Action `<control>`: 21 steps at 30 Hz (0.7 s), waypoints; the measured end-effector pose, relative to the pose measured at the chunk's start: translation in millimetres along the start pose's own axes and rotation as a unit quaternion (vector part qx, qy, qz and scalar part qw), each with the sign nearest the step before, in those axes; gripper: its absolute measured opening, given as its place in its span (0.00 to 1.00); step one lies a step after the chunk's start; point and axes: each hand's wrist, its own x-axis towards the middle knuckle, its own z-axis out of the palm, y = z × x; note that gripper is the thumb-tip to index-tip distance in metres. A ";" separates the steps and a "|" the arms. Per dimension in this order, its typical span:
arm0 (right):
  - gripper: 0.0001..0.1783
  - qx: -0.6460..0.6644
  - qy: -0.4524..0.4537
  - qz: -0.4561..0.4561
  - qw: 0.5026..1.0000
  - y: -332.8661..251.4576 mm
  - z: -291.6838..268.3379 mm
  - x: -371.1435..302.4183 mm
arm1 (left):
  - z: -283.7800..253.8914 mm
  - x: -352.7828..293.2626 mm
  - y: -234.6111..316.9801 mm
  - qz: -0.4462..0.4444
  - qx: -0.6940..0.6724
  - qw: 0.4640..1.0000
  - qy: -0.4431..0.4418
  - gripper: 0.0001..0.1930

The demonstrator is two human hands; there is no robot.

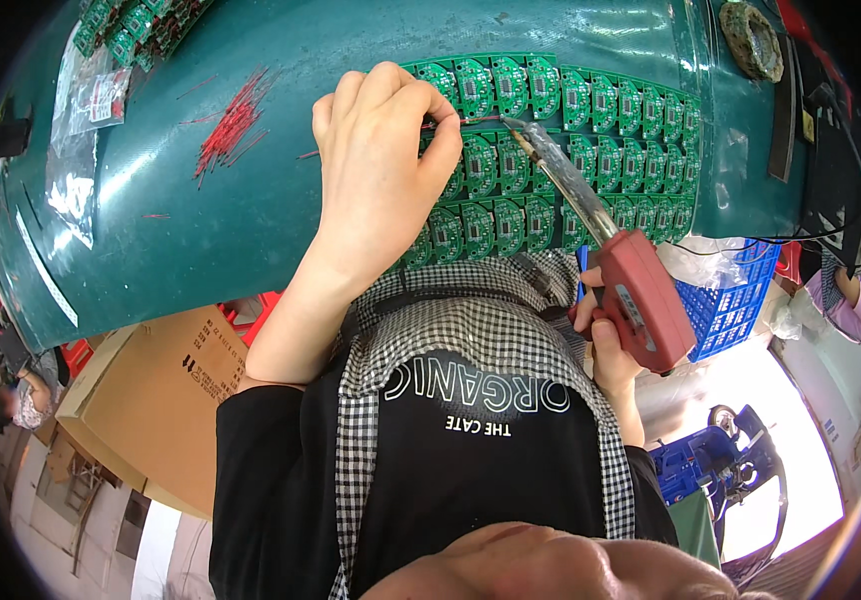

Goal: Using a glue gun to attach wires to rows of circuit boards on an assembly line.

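Note:
My left hand [376, 150] pinches a thin red wire [481, 119] between thumb and forefinger, above rows of green circuit boards [496, 150]. One end of the wire sticks out to the right, and a short length shows left of the hand. My right hand [606, 345] grips a red soldering gun [651, 300] by its handle. The gun's long metal tip slants up and left over the boards and meets the free wire end, or comes very close to it. Part of the boards is hidden behind my left hand.
On the green tabletop [181, 250] lie a bundle of red wires [234, 125] and a clear plastic bag [76, 130]. Wired boards [131, 30] are heaped at far left. A brown ring-shaped object [751, 40] lies far right. A cardboard box [161, 400] and blue crate [731, 310] stand below.

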 end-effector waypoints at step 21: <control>0.30 -0.024 0.118 -0.061 0.991 5.4 2.1 -0.5 | -13.8 -3.2 -13.0 0.014 0.000 0.997 0.070 0.03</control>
